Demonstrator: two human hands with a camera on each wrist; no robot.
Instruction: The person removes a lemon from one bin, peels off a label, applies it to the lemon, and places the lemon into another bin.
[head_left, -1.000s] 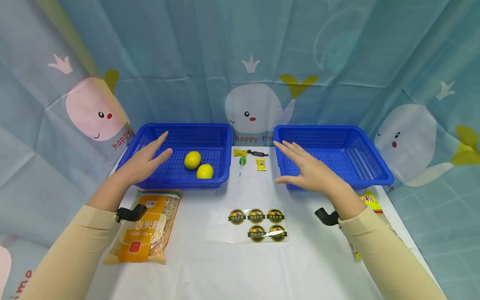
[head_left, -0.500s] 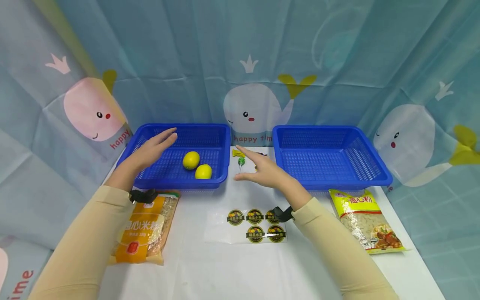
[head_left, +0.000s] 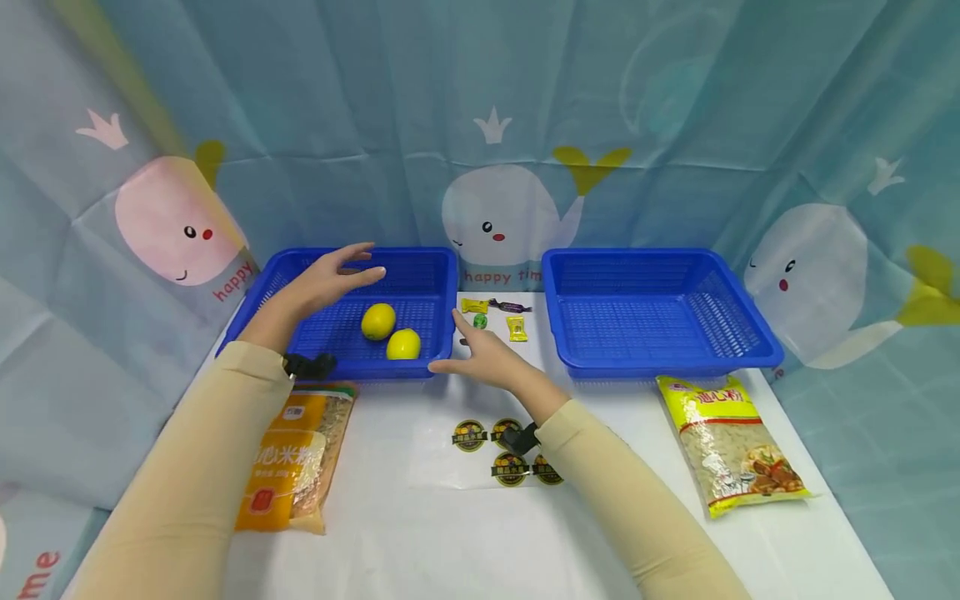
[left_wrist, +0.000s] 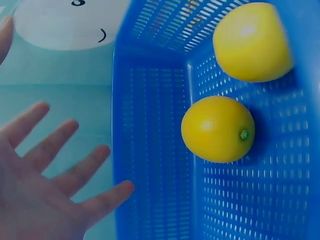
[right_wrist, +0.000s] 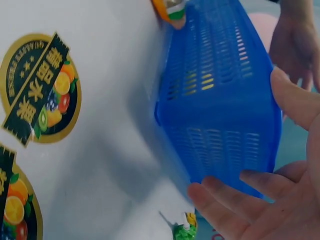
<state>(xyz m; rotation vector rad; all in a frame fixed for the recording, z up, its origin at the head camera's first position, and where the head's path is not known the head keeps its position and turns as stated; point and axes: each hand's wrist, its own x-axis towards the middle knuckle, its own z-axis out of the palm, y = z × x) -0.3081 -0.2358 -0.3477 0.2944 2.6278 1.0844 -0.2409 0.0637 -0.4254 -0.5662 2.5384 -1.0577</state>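
Two yellow lemons (head_left: 378, 322) lie in the left blue basket (head_left: 360, 369); the left wrist view shows both against its perforated floor. My left hand (head_left: 327, 279) hovers above this basket, fingers spread and holding nothing. At the basket's right front corner is my right hand (head_left: 487, 358), thumb and fingers apart. In the right wrist view its thumb is by the rim and its fingers are along the side wall; whether they touch the basket I cannot tell. Behind the right hand, a green lollipop (head_left: 480, 321) is partly hidden.
A second blue basket (head_left: 675, 367) stands at the right. Wrapped candies (head_left: 517, 328) lie between the baskets. An orange food bag (head_left: 285, 458) is in front left, a yellow one (head_left: 731, 450) in front right. The sleeve partly covers a sticker sheet (head_left: 469, 436).
My right hand has moved left from the right basket to the left basket's corner, uncovering the yellow bag. My left hand has shifted slightly right over the left basket.
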